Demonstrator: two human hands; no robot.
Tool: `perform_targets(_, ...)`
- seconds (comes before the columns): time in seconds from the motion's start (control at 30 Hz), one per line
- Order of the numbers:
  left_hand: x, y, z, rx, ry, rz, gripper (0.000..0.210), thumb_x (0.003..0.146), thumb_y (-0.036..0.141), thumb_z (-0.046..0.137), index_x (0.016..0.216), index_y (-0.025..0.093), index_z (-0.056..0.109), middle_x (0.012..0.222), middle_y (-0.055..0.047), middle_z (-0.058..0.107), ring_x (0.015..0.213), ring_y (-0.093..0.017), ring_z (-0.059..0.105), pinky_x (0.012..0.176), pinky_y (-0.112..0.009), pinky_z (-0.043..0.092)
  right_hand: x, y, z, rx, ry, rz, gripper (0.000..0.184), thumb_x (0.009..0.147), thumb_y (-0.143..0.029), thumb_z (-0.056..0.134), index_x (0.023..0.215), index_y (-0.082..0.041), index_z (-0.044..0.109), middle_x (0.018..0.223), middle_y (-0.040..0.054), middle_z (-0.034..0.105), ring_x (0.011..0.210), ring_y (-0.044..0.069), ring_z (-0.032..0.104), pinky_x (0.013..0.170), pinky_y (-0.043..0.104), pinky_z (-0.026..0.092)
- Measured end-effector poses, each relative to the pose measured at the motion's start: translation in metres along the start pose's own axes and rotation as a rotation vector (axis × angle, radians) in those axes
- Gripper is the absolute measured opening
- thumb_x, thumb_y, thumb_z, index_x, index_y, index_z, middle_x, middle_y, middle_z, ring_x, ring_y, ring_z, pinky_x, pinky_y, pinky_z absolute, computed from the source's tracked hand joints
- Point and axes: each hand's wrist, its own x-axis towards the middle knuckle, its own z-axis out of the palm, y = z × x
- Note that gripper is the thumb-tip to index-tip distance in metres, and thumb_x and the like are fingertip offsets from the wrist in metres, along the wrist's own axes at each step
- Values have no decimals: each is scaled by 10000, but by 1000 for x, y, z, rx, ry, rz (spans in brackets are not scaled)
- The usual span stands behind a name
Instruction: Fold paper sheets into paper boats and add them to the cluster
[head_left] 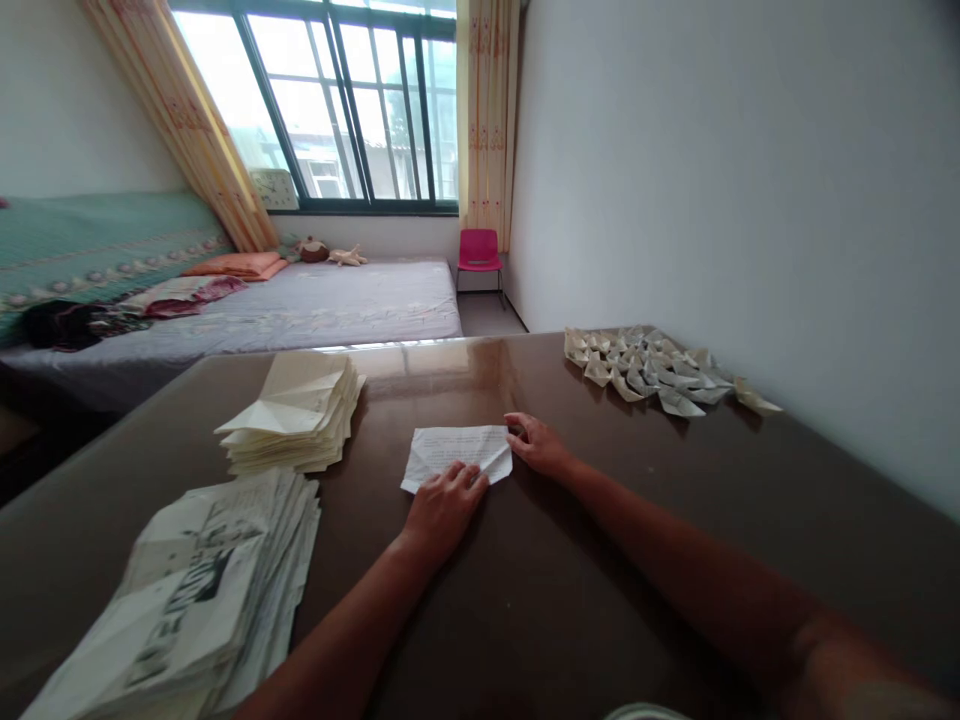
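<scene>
A small printed sheet of paper with crease lines and slanted corners lies on the brown table in front of me. My left hand rests on its near edge, palm down, with the fingers lying on the paper. At the sheet's right edge, my right hand has its thumb and forefinger curled round the upper right corner. Whether the fingertips pinch the corner tightly is hard to see. Several folded paper boats sit in a group beyond my right hand, towards the wall.
A stack of cream paper stands on the table at the left, with a pile of printed sheets nearer me. A rim of something pale shows at the bottom edge. Behind are a bed and a pink chair.
</scene>
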Motion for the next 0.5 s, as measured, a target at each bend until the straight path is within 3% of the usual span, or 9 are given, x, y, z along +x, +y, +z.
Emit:
perform_targets(0.17, -3, -5, -2, -104, 99, -23, 209, 926, 194, 468, 1062, 244, 619, 1145, -12, 675, 1125, -177, 574, 850, -290, 507, -7, 16, -2, 253, 112, 57, 306, 864, -304, 446, 1109, -182, 584, 967, 56, 690, 669, 128, 633, 586, 253, 522)
perform_targets(0.27, -6, -7, -2, -200, 133, 13, 207, 947, 236, 432, 1024, 252, 623, 1111, 9, 688, 1166, -168, 544, 890, -280, 486, -2, 31, -14, 262, 163, 16, 287, 804, -234, 498, 1064, -194, 611, 1018, 46, 692, 751, 135, 648, 715, 287, 535)
perform_targets(0.37, -9, -9, -2, -330, 143, -14, 222, 959, 233, 386, 1012, 233, 602, 1102, -6, 685, 1133, -156, 563, 903, -268, 473, 3, 40, -26, 250, 97, -28, 240, 777, -200, 522, 977, -191, 654, 970, 37, 706, 887, 157, 646, 866, 321, 499)
perform_targets(0.5, -12, -14, -1, -460, 122, -161, 209, 957, 223, 344, 1011, 216, 546, 986, -27, 687, 930, -151, 642, 805, -260, 489, 1, 37, -37, 233, -86, -130, 309, 767, -138, 477, 1000, -184, 676, 1027, 45, 687, 965, 167, 619, 908, 326, 463)
